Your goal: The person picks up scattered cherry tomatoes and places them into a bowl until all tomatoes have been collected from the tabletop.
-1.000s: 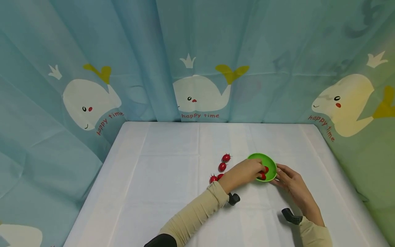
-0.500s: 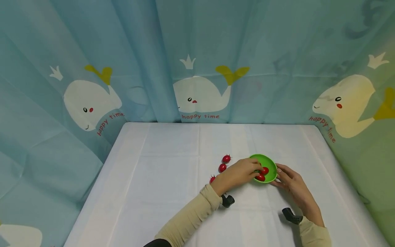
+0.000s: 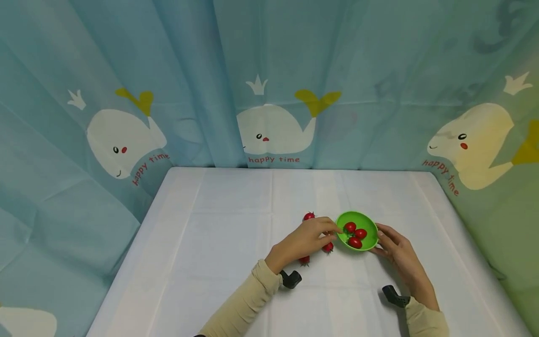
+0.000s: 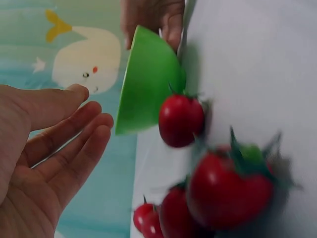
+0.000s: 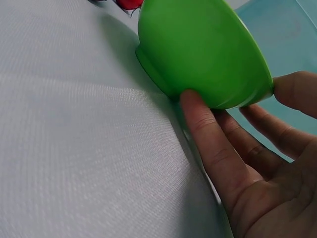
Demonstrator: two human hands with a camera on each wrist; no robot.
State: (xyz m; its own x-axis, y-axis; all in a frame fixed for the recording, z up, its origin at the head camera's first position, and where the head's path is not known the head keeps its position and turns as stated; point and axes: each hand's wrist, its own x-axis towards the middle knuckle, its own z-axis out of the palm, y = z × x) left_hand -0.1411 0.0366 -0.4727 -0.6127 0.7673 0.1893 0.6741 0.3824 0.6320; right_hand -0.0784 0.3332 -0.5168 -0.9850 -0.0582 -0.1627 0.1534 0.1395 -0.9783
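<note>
My left hand (image 3: 305,238) hovers just left of the green bowl (image 3: 365,224), fingers loosely extended and nothing in them, as its palm in the left wrist view (image 4: 54,144) confirms. Three cherry tomatoes lie inside the bowl, among them a front one (image 3: 355,243). With thumb near the rim and fingers against the lower wall, my right hand (image 3: 402,257) holds the bowl's right side. The right wrist view shows those fingers (image 5: 213,144) on the green wall. Around and under my left hand are several more cherry tomatoes (image 4: 230,191), partly hidden from the head view.
A white cloth (image 3: 219,243) covers the table. Close to the bowl's left wall sits one loose tomato (image 3: 328,247), and another (image 3: 309,216) lies farther back. Blue-green curtains (image 3: 189,70) with whale prints stand behind and at the sides. Black wrist mounts (image 3: 291,279) project below both hands.
My left hand has withdrawn leftward from the bowl, leaving three tomatoes visible inside it. Loose tomatoes by the bowl's left side have come into sight. The right hand keeps its hold.
</note>
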